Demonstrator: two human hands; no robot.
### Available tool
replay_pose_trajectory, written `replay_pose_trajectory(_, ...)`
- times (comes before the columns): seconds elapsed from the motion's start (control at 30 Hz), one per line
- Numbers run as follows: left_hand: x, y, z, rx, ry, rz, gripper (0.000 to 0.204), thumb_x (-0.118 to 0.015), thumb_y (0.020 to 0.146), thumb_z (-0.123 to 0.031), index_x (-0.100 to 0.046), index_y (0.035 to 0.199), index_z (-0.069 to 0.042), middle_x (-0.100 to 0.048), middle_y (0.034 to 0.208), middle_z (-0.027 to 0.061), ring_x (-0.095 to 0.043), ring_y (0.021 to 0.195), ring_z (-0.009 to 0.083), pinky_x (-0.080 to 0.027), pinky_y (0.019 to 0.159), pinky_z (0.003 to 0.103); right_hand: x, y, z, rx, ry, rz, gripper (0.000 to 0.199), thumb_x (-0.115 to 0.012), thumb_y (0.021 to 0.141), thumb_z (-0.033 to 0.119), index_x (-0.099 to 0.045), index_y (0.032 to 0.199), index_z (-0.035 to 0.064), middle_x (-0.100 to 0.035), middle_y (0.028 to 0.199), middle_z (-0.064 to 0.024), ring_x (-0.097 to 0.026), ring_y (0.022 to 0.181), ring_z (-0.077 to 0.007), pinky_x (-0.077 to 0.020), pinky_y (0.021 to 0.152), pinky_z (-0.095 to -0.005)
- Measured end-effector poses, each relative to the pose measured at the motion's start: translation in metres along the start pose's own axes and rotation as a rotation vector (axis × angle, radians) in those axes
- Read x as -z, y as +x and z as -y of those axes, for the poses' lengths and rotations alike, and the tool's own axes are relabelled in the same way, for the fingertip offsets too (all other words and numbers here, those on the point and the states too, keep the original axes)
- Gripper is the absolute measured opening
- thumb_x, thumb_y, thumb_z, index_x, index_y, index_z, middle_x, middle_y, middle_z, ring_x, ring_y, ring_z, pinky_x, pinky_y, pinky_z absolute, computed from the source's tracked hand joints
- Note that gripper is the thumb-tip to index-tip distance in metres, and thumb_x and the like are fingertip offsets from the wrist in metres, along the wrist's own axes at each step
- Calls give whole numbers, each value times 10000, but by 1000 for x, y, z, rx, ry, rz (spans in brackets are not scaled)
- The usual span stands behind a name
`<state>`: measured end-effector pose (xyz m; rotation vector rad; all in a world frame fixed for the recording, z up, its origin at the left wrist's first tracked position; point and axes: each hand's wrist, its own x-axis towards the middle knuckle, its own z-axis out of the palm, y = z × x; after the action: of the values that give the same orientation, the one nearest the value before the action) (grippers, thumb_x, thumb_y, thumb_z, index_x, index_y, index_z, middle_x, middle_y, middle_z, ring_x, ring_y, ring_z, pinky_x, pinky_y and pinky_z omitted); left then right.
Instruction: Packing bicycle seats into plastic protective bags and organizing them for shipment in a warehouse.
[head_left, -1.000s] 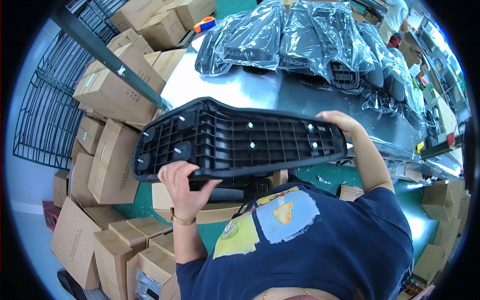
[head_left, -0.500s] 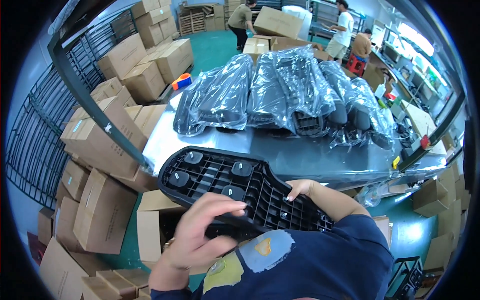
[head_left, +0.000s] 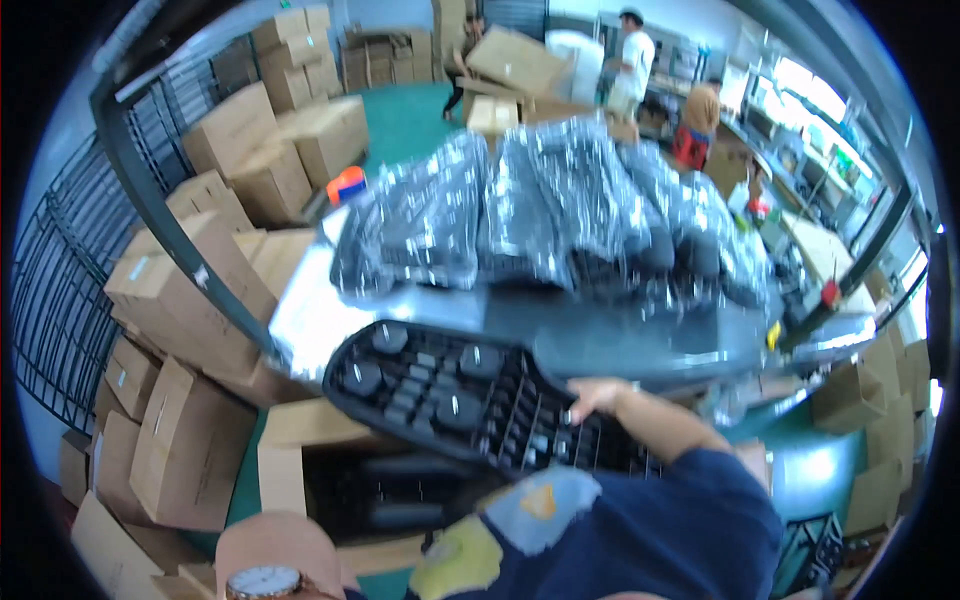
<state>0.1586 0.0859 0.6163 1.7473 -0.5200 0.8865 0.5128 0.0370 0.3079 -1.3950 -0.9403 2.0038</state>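
A long black plastic board, its ribbed underside facing me, is tilted in front of my body. Several dark pads are set at its wide left end. My right hand grips the upper edge toward the right, its thumb over the ribs. My left hand is low at the left, apart from the board, a watch on its wrist; its fingers are hidden. Beneath the board, an open carton has dark, blurred contents. Beyond lie several black padded pieces in clear plastic wrap on the table.
Stacked cartons crowd the left side, beside a metal rack. A dark frame post rises at the table's left corner. An orange-and-blue tape dispenser sits at the far left. Several people are at the back, near a cluttered workbench.
My left hand has left the board and dropped to the lower left, uncovering the pads and the carton's inside. My right hand keeps its hold. The view has shifted slightly.
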Motion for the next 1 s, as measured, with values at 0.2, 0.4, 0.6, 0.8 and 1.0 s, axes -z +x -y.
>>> replay_pose_trajectory(0.2,36,42,-2,-232,261,173,680,-227,926,-551,-559,1102,15,-606,1010,237,-595,966,350,-442,893,493,-8,3,3,57,68,138,801,-824,536,243,-502,1216,-32,-605,1122,-95,-552,1007,-183,-411,920,-333)
replay_pose_trajectory(0.4,64,46,-46,-365,538,243,637,-271,927,-534,-563,1098,6,-608,1013,221,-591,974,341,-440,895,491,-12,6,-13,-23,160,145,757,-811,582,135,-481,1243,-24,-577,1188,-82,-536,1075,-196,-388,976,-343)
replay_pose_trajectory(0.6,60,46,-25,-435,684,143,595,-315,927,-516,-567,1093,-3,-610,1016,204,-587,982,332,-438,897,490,-9,-4,-8,64,74,147,865,-770,639,186,-341,1352,-48,-422,1361,-133,-363,1265,-235,-214,1079,-313)
replay_pose_trajectory(0.8,63,1,-43,-112,588,154,555,-359,927,-499,-571,1089,-13,-611,1018,187,-583,990,323,-436,899,488,-10,-31,7,70,210,50,678,-732,684,299,-496,1216,-48,-606,1103,-102,-579,1013,-214,-431,926,-358)
replay_pose_trajectory(1.0,71,13,-3,-82,582,203,515,-402,928,-481,-575,1085,-22,-613,1021,170,-579,997,314,-434,902,486,18,-54,-53,94,349,-86,656,-747,647,193,-502,1218,-16,-601,1129,-111,-597,1008,-234,-452,913,-364)
